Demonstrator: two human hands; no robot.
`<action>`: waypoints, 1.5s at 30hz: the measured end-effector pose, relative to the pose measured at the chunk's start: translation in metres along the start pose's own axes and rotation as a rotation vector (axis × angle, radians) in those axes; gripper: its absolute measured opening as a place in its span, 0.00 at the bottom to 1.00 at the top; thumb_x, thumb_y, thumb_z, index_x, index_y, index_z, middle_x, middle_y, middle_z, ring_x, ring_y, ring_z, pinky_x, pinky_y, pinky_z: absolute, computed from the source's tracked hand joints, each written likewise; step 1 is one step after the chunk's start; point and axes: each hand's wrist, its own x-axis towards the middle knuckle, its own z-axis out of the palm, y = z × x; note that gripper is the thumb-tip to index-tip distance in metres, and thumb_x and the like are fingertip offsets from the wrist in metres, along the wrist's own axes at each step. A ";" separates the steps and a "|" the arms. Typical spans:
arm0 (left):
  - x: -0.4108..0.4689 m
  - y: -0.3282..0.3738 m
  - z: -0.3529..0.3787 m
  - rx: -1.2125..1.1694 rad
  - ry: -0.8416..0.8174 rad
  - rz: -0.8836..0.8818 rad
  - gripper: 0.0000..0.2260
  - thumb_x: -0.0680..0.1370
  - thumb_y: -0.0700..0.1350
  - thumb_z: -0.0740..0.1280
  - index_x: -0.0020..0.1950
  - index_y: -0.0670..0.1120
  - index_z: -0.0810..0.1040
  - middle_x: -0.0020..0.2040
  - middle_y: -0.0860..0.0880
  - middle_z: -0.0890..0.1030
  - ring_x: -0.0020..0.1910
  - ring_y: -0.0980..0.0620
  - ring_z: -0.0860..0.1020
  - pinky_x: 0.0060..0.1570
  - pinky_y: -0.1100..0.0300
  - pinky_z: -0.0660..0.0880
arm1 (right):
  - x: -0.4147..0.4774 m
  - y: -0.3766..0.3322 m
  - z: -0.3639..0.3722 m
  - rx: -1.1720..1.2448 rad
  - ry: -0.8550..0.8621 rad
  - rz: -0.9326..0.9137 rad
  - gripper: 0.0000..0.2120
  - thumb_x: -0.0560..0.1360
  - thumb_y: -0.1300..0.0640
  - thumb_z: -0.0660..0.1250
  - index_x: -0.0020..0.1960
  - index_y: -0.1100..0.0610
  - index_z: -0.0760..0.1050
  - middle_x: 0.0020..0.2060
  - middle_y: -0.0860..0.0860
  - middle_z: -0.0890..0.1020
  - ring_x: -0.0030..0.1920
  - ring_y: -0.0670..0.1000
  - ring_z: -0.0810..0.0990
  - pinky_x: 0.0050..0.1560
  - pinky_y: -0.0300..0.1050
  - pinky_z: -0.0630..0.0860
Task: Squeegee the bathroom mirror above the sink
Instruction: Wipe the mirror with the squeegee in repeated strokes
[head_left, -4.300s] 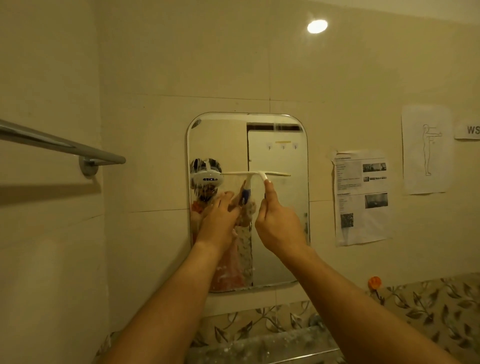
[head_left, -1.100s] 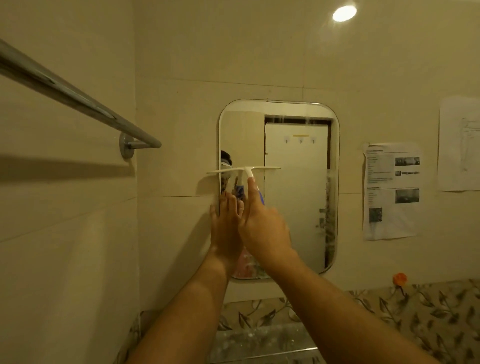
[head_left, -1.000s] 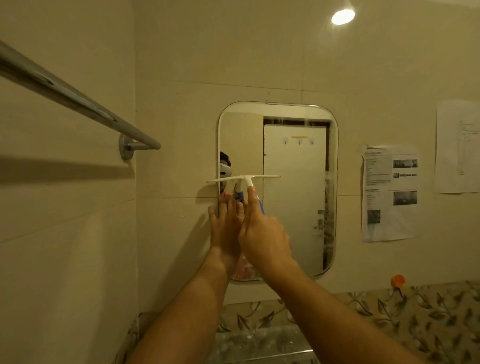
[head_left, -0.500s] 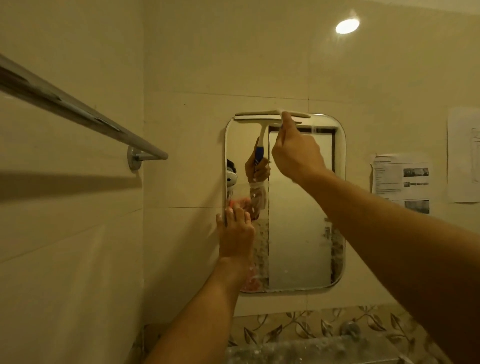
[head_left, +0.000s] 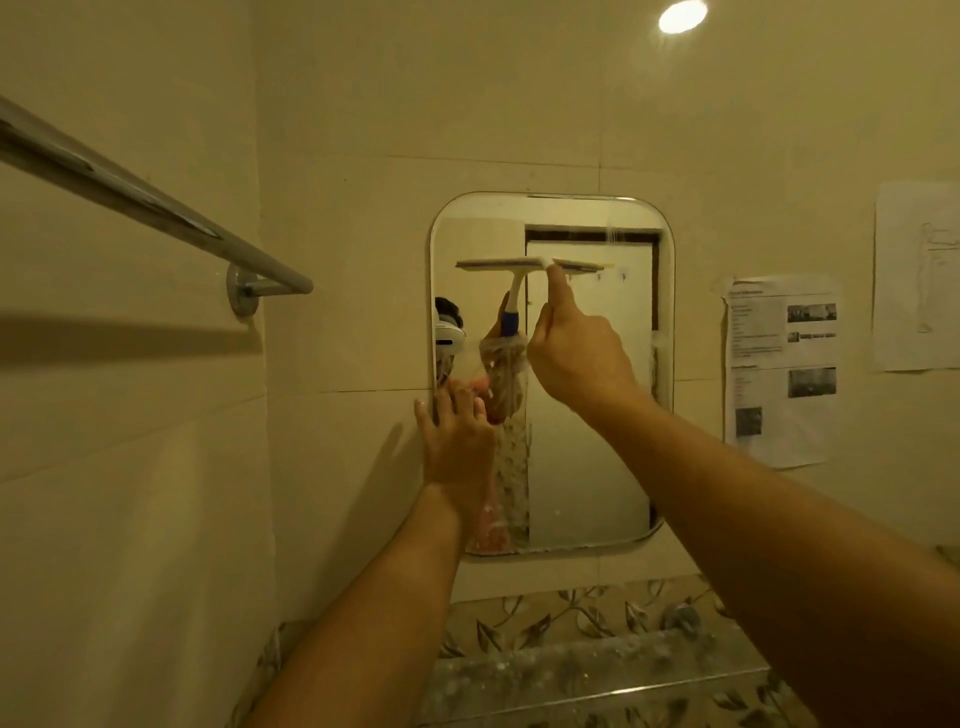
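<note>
A rounded rectangular mirror (head_left: 587, 467) hangs on the beige tiled wall. A white squeegee (head_left: 498, 265) lies with its blade level across the mirror's upper part, a little below the top edge. My right hand (head_left: 574, 348) is shut on the squeegee, forefinger stretched up to the blade; its handle is hidden behind the hand, and the reflection shows a blue grip. My left hand (head_left: 457, 441) lies flat with fingers spread on the mirror's left edge at mid height. Foam streaks mark the lower left and right rim of the glass.
A chrome towel bar (head_left: 145, 200) juts out from the left wall at head height. Printed sheets (head_left: 779, 369) are stuck to the wall right of the mirror, with another paper (head_left: 917, 275) further right. Below runs a leaf-patterned tile band and a ledge (head_left: 587, 670).
Half a second ago the squeegee blade was at the mirror's top edge; my right hand has drawn it down a short way. My left hand stays on the left edge.
</note>
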 end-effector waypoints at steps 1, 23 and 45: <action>0.000 0.000 -0.001 0.008 -0.003 0.003 0.22 0.82 0.46 0.64 0.74 0.41 0.68 0.75 0.38 0.63 0.73 0.37 0.64 0.72 0.34 0.59 | -0.007 0.004 0.002 -0.002 -0.005 0.006 0.33 0.85 0.50 0.57 0.83 0.42 0.41 0.32 0.50 0.74 0.28 0.47 0.72 0.27 0.41 0.67; 0.004 0.010 -0.008 -0.032 -0.096 0.029 0.40 0.80 0.48 0.66 0.82 0.55 0.41 0.75 0.33 0.58 0.73 0.30 0.61 0.73 0.33 0.52 | 0.012 0.041 -0.050 0.008 0.028 0.016 0.26 0.87 0.48 0.48 0.83 0.40 0.44 0.30 0.49 0.73 0.25 0.45 0.70 0.19 0.34 0.67; 0.006 0.021 -0.012 0.043 -0.127 -0.006 0.38 0.80 0.44 0.66 0.83 0.52 0.46 0.75 0.33 0.57 0.71 0.30 0.66 0.74 0.34 0.52 | 0.037 0.071 -0.077 -0.091 -0.063 0.165 0.26 0.86 0.46 0.46 0.83 0.39 0.45 0.40 0.55 0.78 0.35 0.53 0.79 0.26 0.42 0.72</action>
